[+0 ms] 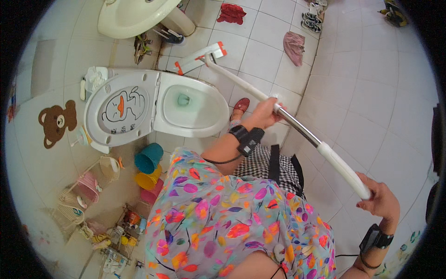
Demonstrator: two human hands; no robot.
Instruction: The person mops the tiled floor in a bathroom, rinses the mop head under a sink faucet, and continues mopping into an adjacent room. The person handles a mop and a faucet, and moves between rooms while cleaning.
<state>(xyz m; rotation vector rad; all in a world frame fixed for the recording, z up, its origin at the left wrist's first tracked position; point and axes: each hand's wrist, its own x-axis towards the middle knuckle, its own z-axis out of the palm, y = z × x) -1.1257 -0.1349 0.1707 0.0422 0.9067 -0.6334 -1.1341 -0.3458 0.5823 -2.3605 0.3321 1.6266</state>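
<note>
A long flat mop [304,129] runs diagonally across the view, its pole white with a bare silver section. My left hand [267,114] is closed around the pole near the middle, where the white tube meets the silver part. At the top end of the white handle, my right hand [378,200] is wrapped round the grip. The mop head [197,59], a pale bar with orange-red ends, lies against the floor tiles beyond the toilet. Its underside is hidden. Both wrists carry black strapped devices.
The toilet [214,109] stands at left with its lid [121,111] raised. Beyond it is a pedestal washbasin [118,21]. A red cloth [231,14], a pink cloth [293,48] and shoes [312,21] lie on the floor. Coloured buckets [148,158] stand at left; a tiled wall [367,102] rises at right.
</note>
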